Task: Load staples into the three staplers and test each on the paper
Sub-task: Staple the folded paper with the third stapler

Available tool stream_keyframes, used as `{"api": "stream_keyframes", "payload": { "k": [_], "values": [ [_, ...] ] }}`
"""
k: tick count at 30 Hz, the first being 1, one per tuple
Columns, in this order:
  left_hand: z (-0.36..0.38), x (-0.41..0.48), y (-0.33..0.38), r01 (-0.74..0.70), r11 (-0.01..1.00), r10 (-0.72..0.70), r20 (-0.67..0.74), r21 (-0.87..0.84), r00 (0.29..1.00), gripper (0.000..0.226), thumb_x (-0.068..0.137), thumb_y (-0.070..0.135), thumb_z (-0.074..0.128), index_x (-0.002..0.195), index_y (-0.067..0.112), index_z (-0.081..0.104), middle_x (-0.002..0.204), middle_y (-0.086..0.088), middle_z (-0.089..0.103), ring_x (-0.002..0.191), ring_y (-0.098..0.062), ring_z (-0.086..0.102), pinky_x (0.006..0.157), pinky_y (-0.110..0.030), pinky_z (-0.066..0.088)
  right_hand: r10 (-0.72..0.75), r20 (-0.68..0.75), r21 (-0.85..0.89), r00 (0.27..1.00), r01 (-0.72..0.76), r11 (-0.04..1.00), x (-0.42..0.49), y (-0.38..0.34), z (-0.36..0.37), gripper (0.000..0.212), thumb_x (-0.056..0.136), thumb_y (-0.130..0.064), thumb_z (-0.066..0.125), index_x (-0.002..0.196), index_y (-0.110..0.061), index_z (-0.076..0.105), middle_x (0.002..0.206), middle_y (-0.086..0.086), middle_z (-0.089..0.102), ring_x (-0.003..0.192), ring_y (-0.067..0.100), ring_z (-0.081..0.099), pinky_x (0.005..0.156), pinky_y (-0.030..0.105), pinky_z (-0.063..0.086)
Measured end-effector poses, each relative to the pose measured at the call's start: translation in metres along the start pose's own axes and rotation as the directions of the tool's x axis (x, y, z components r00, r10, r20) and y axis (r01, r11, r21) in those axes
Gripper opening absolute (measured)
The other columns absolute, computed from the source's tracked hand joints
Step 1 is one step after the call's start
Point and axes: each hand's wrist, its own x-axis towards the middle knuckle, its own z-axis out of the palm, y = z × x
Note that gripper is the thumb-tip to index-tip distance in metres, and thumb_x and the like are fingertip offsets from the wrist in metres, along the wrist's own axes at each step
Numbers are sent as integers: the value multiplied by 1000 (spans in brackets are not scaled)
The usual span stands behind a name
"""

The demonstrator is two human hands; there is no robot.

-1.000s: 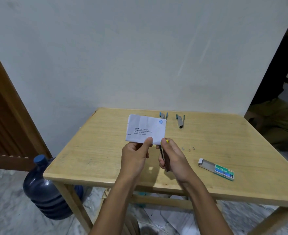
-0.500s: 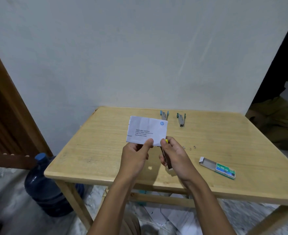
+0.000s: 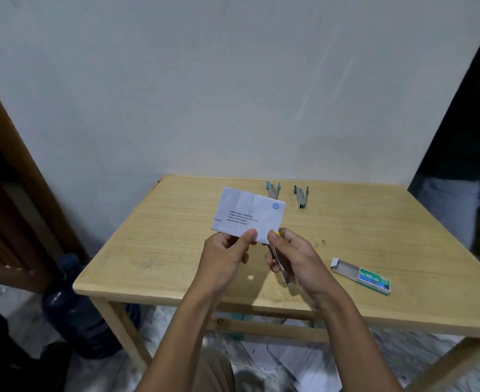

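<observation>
A folded white paper (image 3: 247, 215) with printed text is held up over the wooden table (image 3: 176, 250); my left hand (image 3: 224, 256) pinches its lower edge. My right hand (image 3: 295, 258) grips a small stapler with a yellow tip (image 3: 278, 258), its front end at the paper's lower right corner. Two more staplers lie at the table's far side, a blue-ended stapler (image 3: 272, 189) and a green-ended stapler (image 3: 301, 197). An opened staple box (image 3: 363, 275) lies to the right of my hands.
A few loose staples (image 3: 321, 243) lie on the table right of my hand. A blue water bottle (image 3: 74, 306) stands on the floor at the left. Papers (image 3: 289, 360) lie under the table. A person (image 3: 465, 193) is at the right edge.
The stapler's tip has come up against the paper's lower right corner. The paper has tilted slightly in my left hand.
</observation>
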Motion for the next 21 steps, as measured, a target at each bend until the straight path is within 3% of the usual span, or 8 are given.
{"api": "stream_keyframes", "payload": {
  "k": [4, 7, 9, 11, 13, 15, 19, 21],
  "values": [
    [0, -1, 0, 6, 1000, -6, 23, -9, 1000, 19, 90, 26, 69, 77, 12, 70, 55, 13, 58, 54, -11, 46, 66, -32, 43, -21, -15, 66, 1000, 22, 998, 1, 1, 1, 27, 94, -30, 59, 104, -5, 62, 69, 5, 54, 50, 4, 48, 42, 12, 34],
    [-1, 0, -2, 9, 998, -8, 21, -55, 1000, 29, 86, 35, 73, 83, 6, 73, 66, 2, 60, 58, -14, 47, 69, -37, 42, -18, -27, 92, 999, 20, 996, 1, 2, 2, 35, 89, -34, 64, 103, -3, 61, 70, 2, 59, 52, 3, 51, 42, 10, 35],
    [-1, 1, -3, 5, 995, -5, 4, -102, 1000, 38, 81, 41, 72, 90, 4, 72, 75, -6, 60, 62, -17, 48, 71, -40, 41, -12, -31, 128, 999, 16, 992, 1, 4, 3, 42, 88, -31, 68, 105, 7, 58, 80, 11, 69, 61, 11, 59, 48, 16, 43],
    [-1, 1, -4, -3, 994, 1, -13, -110, 1000, 35, 83, 40, 71, 91, 6, 72, 73, -6, 59, 63, -17, 48, 72, -40, 41, 3, -48, 171, 999, 5, 985, 0, 3, 5, 45, 86, -30, 73, 102, 9, 58, 100, 29, 69, 78, 27, 63, 68, 30, 50],
    [-1, 1, -5, -6, 995, 4, -18, -97, 1000, 29, 89, 34, 69, 90, 5, 72, 69, -4, 57, 63, -17, 48, 72, -39, 41, 14, -58, 190, 998, -3, 982, -1, 3, 6, 22, 85, -28, 74, 82, -7, 69, 107, 31, 68, 87, 30, 62, 82, 40, 47],
    [0, 1, -5, -6, 995, 4, -15, -97, 1000, 26, 92, 29, 67, 92, 4, 71, 69, -3, 57, 62, -17, 47, 72, -39, 41, 19, -62, 187, 998, -7, 982, -1, 4, 6, 23, 88, -27, 70, 65, -23, 69, 97, 26, 70, 84, 28, 61, 79, 37, 47],
    [1, 0, -4, -5, 994, 4, -6, -113, 1000, 24, 93, 26, 65, 94, 2, 71, 68, 2, 59, 62, -16, 46, 71, -37, 43, -13, -88, 171, 996, 28, 985, 0, 4, 8, 30, 89, -24, 68, 59, -24, 67, 83, 12, 70, 63, 15, 62, 59, 22, 48],
    [1, 1, -4, -6, 992, 6, -3, -122, 1000, 22, 93, 25, 64, 93, 4, 71, 70, 1, 60, 61, -16, 46, 71, -37, 43, -21, -102, 170, 995, 38, 985, 0, 5, 9, 26, 86, -25, 71, 60, -24, 68, 84, 12, 71, 66, 18, 62, 61, 25, 49]
  ]
}}
